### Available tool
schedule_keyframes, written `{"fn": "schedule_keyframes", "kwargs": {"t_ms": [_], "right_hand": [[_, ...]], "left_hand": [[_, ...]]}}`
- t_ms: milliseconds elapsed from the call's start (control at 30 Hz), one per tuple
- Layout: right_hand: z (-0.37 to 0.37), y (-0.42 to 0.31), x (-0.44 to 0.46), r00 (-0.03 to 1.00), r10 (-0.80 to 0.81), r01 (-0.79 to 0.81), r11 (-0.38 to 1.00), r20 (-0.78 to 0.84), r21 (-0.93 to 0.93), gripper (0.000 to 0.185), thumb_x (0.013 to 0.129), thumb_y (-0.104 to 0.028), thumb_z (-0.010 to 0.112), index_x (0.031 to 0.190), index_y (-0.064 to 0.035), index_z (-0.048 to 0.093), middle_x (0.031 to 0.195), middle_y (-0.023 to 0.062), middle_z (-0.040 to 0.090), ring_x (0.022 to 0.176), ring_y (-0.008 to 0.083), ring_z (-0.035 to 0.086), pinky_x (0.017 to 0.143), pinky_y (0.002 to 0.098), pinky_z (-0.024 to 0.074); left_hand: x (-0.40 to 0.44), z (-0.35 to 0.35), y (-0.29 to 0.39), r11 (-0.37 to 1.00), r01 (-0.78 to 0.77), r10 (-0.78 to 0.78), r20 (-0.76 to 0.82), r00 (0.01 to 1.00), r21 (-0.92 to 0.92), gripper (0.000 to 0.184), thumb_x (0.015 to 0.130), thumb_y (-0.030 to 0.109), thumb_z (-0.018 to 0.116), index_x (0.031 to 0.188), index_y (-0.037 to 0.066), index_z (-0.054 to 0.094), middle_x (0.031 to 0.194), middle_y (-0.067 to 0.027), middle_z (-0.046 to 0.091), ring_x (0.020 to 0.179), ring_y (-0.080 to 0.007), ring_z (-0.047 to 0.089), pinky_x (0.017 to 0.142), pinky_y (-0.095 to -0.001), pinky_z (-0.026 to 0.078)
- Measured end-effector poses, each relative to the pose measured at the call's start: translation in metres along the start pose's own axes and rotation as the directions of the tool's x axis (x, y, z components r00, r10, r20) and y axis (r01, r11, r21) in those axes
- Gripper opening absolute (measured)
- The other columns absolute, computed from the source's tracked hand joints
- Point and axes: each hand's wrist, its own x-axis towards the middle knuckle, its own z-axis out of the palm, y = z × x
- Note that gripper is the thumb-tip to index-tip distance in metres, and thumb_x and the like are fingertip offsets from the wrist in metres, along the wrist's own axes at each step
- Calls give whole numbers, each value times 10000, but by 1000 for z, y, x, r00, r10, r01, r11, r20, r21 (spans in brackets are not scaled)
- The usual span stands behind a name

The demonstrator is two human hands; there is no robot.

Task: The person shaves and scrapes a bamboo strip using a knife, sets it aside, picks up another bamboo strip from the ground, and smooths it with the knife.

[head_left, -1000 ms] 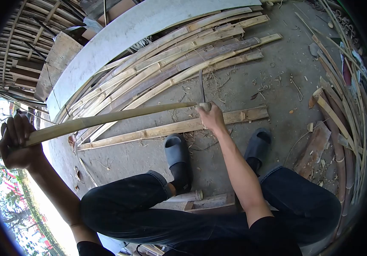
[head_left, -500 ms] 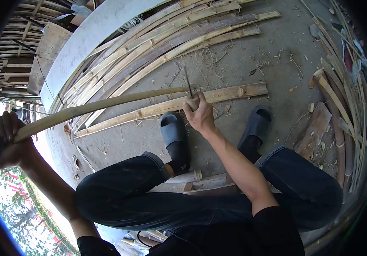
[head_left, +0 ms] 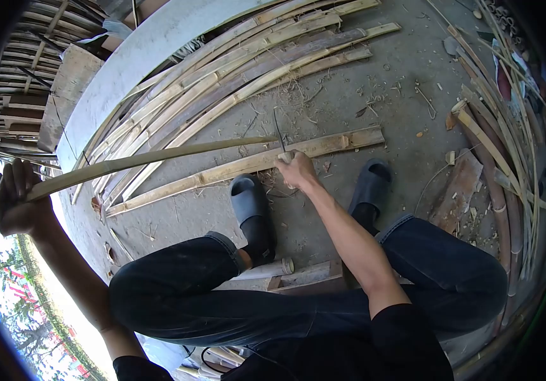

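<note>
My left hand (head_left: 19,200) is closed around one end of a long bamboo strip (head_left: 139,160), which reaches across to the right and thins toward its far end. In my right hand (head_left: 296,169) is the handle of a knife (head_left: 279,130) with a thin, dark, slightly curved blade pointing up and away. The strip's far end lies close to the blade; whether they touch I cannot tell. Below the strip, a wide split bamboo piece (head_left: 241,171) rests on the ground, partly behind my right hand.
Several split bamboo lengths (head_left: 222,76) lie in a pile beyond. My feet in grey slides (head_left: 249,197) stand apart on the concrete floor. Bamboo poles and thin strips (head_left: 501,197) lie along the right, near a flat board (head_left: 456,190). Shavings are scattered about. A wooden block (head_left: 308,279) sits between my legs.
My right hand and the knife have moved slightly down, and the blade now leans a little differently. The strip's far end has dropped slightly. The whole view has shifted a little.
</note>
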Motion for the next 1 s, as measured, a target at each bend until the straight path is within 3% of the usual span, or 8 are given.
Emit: {"fn": "schedule_keyframes", "kwargs": {"t_ms": [167, 300, 367, 533, 767, 867, 967, 1000], "right_hand": [[3, -27, -30, 975, -137, 210, 810, -173, 548, 430, 772, -349, 702, 951, 37, 639, 844, 249, 681, 844, 387, 679, 756, 442, 525], [13, -4, 14, 995, 73, -64, 990, 63, -125, 338, 773, -267, 685, 906, 39, 634, 662, 112, 642, 575, 186, 650, 541, 327, 502], [-10, -37, 4, 991, -13, -42, 911, 131, 410, 266, 785, -224, 663, 858, 31, 635, 674, 96, 635, 510, 159, 609, 483, 295, 489], [-45, -92, -30, 974, -177, 225, 680, -141, 698, 178, 799, -180, 662, 818, -14, 600, 666, 71, 620, 525, 145, 620, 498, 308, 486], [-29, -78, -27, 946, -283, 318, 903, -158, 290, 240, 802, -202, 673, 878, 4, 576, 683, 99, 624, 646, 214, 661, 604, 360, 516], [-4, -60, -34, 908, -268, 399, 790, -324, 466, 282, 787, -242, 687, 881, 11, 606, 725, 134, 654, 726, 259, 683, 666, 375, 523], [24, -7, -16, 851, -460, 475, 880, -255, -5, 214, 812, -190, 671, 886, 1, 606, 679, 87, 631, 539, 159, 632, 502, 309, 495], [23, 5, -9, 984, -151, 161, 981, -94, 105, 212, 812, -190, 670, 880, 2, 611, 668, 85, 630, 535, 161, 630, 497, 308, 493]], "left_hand": [[7, -7, 1, 1000, 18, -18, 43, 999, -19, 234, 680, 94, 437, 577, 143, 233, 596, -28, 238, 555, -147, 260, 504, -260, 262], [10, -8, -4, 999, 41, -41, 30, 999, 6, 222, 686, 96, 433, 581, 140, 242, 599, -28, 243, 560, -144, 265, 518, -257, 273], [10, -9, -2, 999, 39, -41, 118, 992, 23, 202, 696, 100, 418, 587, 133, 251, 604, -33, 249, 570, -146, 273, 531, -254, 281], [17, -15, -2, 997, 26, -30, 48, 998, 76, 352, 754, 348, 538, 602, 129, 308, 571, -23, 257, 526, -142, 299, 488, -266, 263], [25, -32, -2, 994, 70, -55, 164, 985, -88, 282, 773, 233, 524, 612, 126, 319, 602, -40, 288, 536, -155, 311, 517, -287, 309], [21, -32, -1, 992, 16, -15, -10, 1000, 124, 270, 770, 220, 505, 615, 118, 308, 629, -50, 309, 546, -163, 322, 537, -291, 320], [-2, 46, -11, 953, -47, 161, -372, 914, 298, 289, 766, 232, 500, 589, 131, 295, 599, -43, 300, 530, -156, 321, 511, -276, 302], [12, -4, -3, 999, 42, -44, 76, 996, 27, 327, 771, 250, 500, 558, 148, 274, 557, -36, 283, 508, -149, 321, 479, -266, 280]]}}
